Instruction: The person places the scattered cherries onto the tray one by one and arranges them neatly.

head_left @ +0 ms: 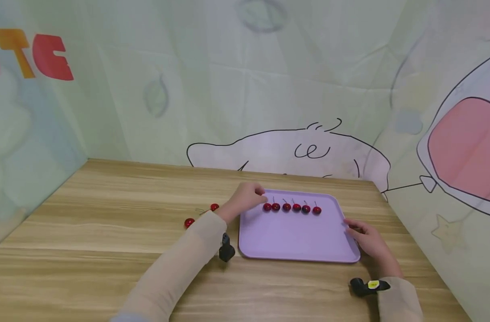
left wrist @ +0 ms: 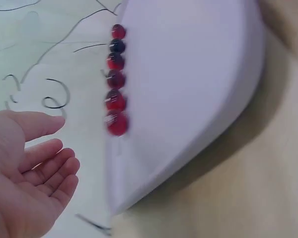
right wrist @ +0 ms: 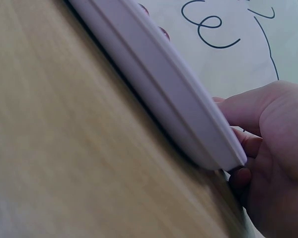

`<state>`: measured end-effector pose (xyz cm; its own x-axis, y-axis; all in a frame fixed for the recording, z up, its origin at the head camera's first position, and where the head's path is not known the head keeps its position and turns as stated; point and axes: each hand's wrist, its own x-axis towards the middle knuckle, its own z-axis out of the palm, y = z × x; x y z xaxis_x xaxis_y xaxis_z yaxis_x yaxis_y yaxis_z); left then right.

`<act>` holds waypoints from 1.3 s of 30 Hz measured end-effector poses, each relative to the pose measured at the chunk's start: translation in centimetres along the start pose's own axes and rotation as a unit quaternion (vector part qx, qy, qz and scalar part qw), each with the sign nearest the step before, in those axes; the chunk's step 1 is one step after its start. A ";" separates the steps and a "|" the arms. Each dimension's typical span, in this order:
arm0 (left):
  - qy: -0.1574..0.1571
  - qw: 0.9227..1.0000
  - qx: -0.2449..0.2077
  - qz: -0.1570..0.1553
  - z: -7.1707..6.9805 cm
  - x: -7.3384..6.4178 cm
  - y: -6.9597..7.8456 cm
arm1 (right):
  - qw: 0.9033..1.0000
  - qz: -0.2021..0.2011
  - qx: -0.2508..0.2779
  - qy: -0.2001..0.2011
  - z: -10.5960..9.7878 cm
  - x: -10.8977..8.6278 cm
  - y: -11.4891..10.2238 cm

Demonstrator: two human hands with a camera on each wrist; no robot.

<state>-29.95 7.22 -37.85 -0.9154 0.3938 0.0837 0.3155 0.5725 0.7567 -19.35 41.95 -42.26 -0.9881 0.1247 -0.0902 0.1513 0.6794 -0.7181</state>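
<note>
Several dark red cherries (head_left: 286, 207) with stems upright stand in a row along the far part of a lilac tray (head_left: 293, 241). My left hand (head_left: 247, 197) hovers over the tray's far left corner, beside the leftmost cherry. Its fingers are loosely bent, with nothing between thumb and fingertips in the left wrist view, where the row of cherries (left wrist: 115, 79) lies just beyond them. At the tray's right rim, my right hand (head_left: 369, 241) holds the edge, thumb over the rim (right wrist: 228, 144) and a fingertip below it in the right wrist view.
Two loose cherries lie on the wooden table (head_left: 108, 223) left of the tray: one cherry (head_left: 189, 222) nearer, another cherry (head_left: 214, 207) close to my left forearm. A printed cloth backdrop (head_left: 213, 89) rises behind the table and along both sides.
</note>
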 end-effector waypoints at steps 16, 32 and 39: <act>0.010 1.000 0.022 0.015 -8.8 -2.5 0.7 | 1.000 0.005 -0.005 0.002 -0.3 -0.3 0.0; -0.017 0.998 0.057 -0.030 -10.0 -5.7 -3.1 | 1.000 0.006 -0.009 -0.004 -0.3 -0.3 0.0; -0.036 0.995 0.072 -0.064 -9.3 -6.8 -4.8 | 1.000 0.015 0.002 -0.009 -0.1 -0.1 -0.1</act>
<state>-27.59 -4.93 -36.01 -0.9318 0.3586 -0.0566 0.2356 0.7160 0.6572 -19.22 41.92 -42.06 -0.9836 0.1310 -0.1237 0.1798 0.6727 -0.7178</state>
